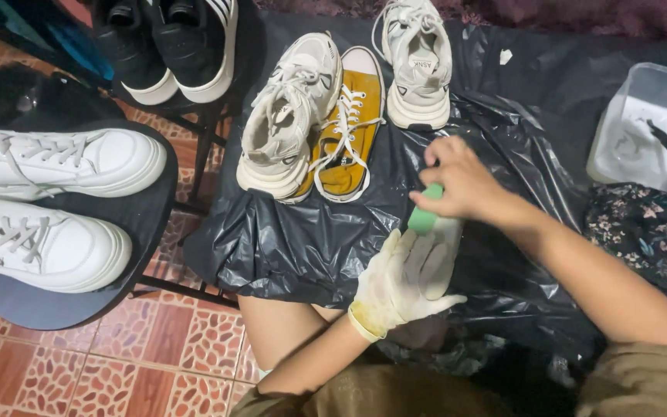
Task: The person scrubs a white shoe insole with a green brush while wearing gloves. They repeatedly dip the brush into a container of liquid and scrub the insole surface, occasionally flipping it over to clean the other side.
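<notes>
Bottle (435,245) upright-ish over the black plastic sheet (303,247), long axis running away from me; my gloved left hand (403,282) wraps its body, bare right hand (461,184) pinches the green cap (426,212) directly above

We have one view only, worn on the head: it looks steeply down, close over our hands and lap, forward to shoes on the floor (156,363).
</notes>
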